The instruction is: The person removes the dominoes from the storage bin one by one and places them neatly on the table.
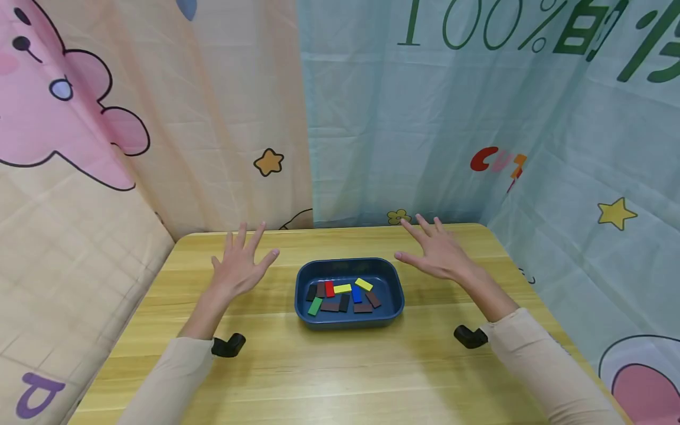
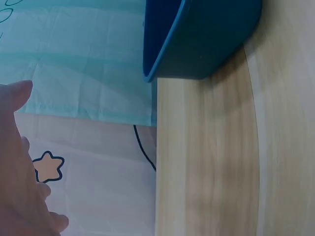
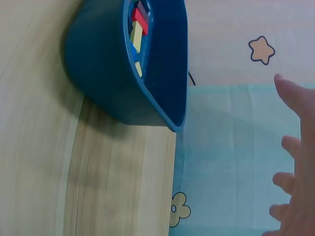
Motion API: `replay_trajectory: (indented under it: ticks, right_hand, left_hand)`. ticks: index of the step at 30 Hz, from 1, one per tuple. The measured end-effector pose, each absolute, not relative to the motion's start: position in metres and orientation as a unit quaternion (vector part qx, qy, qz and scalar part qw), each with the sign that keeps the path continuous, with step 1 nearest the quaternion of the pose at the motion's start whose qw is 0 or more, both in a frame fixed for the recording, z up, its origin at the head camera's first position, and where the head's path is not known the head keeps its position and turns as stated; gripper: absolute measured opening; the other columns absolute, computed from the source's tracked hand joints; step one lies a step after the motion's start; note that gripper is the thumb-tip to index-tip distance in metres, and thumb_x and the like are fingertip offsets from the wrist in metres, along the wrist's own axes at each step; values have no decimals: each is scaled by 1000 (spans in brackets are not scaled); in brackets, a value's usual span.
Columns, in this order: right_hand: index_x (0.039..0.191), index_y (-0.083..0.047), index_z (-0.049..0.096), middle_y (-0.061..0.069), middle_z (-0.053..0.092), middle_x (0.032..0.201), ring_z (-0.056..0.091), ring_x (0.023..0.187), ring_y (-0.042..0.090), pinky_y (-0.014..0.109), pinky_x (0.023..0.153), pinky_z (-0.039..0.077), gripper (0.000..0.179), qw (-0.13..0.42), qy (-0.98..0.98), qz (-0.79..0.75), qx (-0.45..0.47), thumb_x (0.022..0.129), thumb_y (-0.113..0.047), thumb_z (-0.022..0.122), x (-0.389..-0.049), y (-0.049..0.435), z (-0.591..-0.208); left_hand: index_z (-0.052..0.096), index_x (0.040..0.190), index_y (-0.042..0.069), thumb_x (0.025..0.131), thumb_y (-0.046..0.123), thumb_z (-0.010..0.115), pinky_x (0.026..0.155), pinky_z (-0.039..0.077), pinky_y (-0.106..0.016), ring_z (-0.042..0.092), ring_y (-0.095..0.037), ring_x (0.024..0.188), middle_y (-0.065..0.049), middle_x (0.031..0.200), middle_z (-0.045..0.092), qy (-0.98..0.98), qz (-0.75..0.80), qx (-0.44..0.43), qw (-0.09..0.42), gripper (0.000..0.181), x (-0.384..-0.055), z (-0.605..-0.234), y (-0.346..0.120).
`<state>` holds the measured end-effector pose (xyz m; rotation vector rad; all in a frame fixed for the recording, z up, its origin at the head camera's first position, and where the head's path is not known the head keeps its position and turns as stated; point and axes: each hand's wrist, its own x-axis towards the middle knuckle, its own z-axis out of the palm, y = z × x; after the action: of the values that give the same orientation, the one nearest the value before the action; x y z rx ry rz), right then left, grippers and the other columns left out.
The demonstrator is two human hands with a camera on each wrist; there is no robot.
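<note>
Pink cartoon figure (image 1: pixel 69 118): printed on the cloth (image 1: pixel 234 118), to the left of and beyond the left hand (image 1: pixel 238 267).
Left sleeve (image 1: pixel 167 381): pale, ending at the forearm behind the left hand.
Left wrist mount (image 1: pixel 228 346): black, jutting inward at the cuff, behind the left hand.
Left hand: raised above the table (image 1: pixel 319 378), back showing in the head view, fingers straight and spread apart, thumb angled toward the tray (image 1: pixel 349 323).
Tray: dark blue, resting on the table between both hands, touching neither, with flat blocks lying loose inside.
Blocks nearest the left hand: black (image 1: pixel 311 293), green (image 1: pixel 315 306), brown (image 1: pixel 321 289), red (image 1: pixel 329 288).
Blocks midway between the hands: yellow (image 1: pixel 342 288), with brown (image 1: pixel 330 307) and black (image 1: pixel 344 303) on the wearer's side of it.
Blocks nearest the right hand (image 1: pixel 438 257): blue (image 1: pixel 356 294), yellow (image 1: pixel 363 284), two brown (image 1: pixel 363 308).
Right hand: raised above the table, fingers straight and apart, thumb directed inward over the tray's side.
Right wrist mount (image 1: pixel 470 337): black, behind the right hand, at the cuff.
Right sleeve (image 1: pixel 549 366): pale, covering the forearm behind the right hand.
Yellow star (image 1: pixel 616 213): printed on the cloth, well to the right of the right hand.
</note>
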<state>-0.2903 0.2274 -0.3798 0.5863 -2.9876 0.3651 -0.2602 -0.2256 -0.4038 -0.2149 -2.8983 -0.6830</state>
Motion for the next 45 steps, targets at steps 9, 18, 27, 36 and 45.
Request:
replay_trajectory:
  ticks: [9, 18, 27, 36, 45]
  right_hand:
    - [164, -16, 31, 16, 26, 167, 25, 151, 43, 69, 116, 23, 84, 2, -937, 215, 276, 98, -60, 60, -291, 206, -379]
    - [155, -6, 47, 16, 50, 153, 49, 138, 38, 55, 111, 42, 69, -37, -903, 289, 316, 102, -47, 63, -298, 183, -389]
    - [142, 1, 59, 15, 64, 137, 63, 123, 30, 48, 105, 50, 56, -107, -891, 314, 310, 105, -40, 60, -309, 162, -410]
    - [134, 3, 66, 11, 71, 125, 68, 112, 28, 45, 97, 55, 49, -133, -905, 263, 307, 104, -36, 63, -323, 152, -432]
    - [119, 5, 74, 13, 75, 110, 72, 100, 26, 41, 89, 59, 28, -125, -927, 174, 307, 100, -14, 69, -328, 145, -440]
  left_hand:
    - [0, 168, 24, 103, 50, 59, 115, 7, -76, -1, -41, 155, -12, 172, -2, -890, -439, -122, 34, 91, -239, -412, -215]
    - [1, 167, 25, 99, 32, 72, 119, 16, -65, 8, -43, 155, -13, 172, 6, -769, -638, -27, -35, 98, -189, -437, -180]
    - [11, 165, 5, 97, 9, 72, 120, 23, -55, 14, -41, 154, -19, 170, 14, -662, -747, 52, -35, 92, -166, -474, -134]
    - [18, 162, -2, 99, -6, 61, 119, 27, -51, 16, -42, 153, -26, 168, 14, -645, -762, 56, -22, 77, -170, -489, -120]
    - [20, 162, -3, 98, -10, 59, 116, 31, -47, 17, -43, 153, -26, 168, 15, -626, -778, 43, -20, 76, -169, -494, -116]
